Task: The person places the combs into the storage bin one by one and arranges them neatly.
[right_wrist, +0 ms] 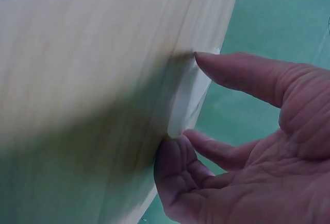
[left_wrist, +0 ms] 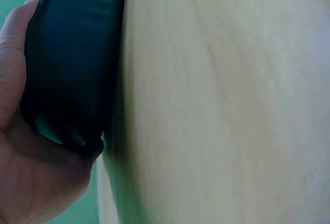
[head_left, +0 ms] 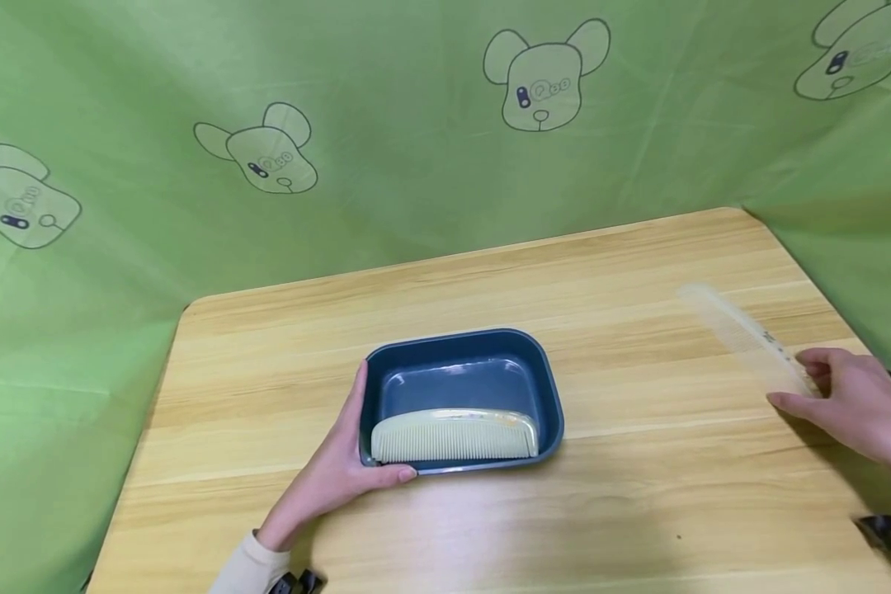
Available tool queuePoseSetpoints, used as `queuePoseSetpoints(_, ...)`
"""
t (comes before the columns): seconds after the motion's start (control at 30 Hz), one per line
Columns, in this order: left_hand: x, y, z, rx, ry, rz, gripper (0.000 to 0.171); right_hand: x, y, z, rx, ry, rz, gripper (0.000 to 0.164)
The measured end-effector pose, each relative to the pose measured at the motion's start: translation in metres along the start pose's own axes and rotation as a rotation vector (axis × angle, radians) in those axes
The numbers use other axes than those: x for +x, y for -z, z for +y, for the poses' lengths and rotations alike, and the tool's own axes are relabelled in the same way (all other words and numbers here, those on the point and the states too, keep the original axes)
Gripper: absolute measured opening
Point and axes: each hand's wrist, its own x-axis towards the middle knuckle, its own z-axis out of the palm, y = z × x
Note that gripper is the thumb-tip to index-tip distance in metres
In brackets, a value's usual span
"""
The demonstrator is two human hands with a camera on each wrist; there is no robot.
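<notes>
A dark blue rectangular tray (head_left: pixel 460 384) with raised walls sits on the table. Inside, along its near wall, lies a pale comb (head_left: pixel 453 436) with its teeth toward the near side. My left hand (head_left: pixel 341 462) grips the tray's near left corner, thumb along the front wall and fingers at the left side; the tray's outer wall (left_wrist: pixel 72 64) fills much of the left wrist view. On the right, a second, whitish see-through comb (head_left: pixel 757 338) has its near end pinched between the thumb and fingers of my right hand (head_left: pixel 857 404). Only a strip of this comb (right_wrist: pixel 181 103) shows in the right wrist view.
The wooden table (head_left: pixel 624 511) has its far edge against a green cloth (head_left: pixel 401 190) printed with mouse-like heads. More cloth hangs beyond the left and right edges. The right hand works near the table's right edge.
</notes>
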Motion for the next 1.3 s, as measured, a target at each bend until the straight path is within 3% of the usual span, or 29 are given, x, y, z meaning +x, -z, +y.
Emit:
queuePoseSetpoints(0.47, 0.002, 0.000, 0.000, -0.001, 0.001, -0.001, 0.142, 0.002, 0.002, -0.002, 0.086, 0.039, -0.045, 0.084)
queuePoseSetpoints(0.67, 0.001, 0.000, 0.008, -0.029, 0.017, 0.004, 0.141, 0.001, 0.001, -0.007, 0.106, -0.005, -0.101, 0.093)
queuePoseSetpoints(0.93, 0.000, 0.000, 0.008, -0.022, 0.026, 0.008, 0.141, 0.000, -0.001, -0.007, 0.109, 0.054, -0.046, 0.086)
queuePoseSetpoints(1.3, -0.001, 0.000, 0.002, -0.003, 0.020, 0.000, 0.142, -0.004, -0.003, -0.009, 0.380, 0.196, 0.094, 0.058)
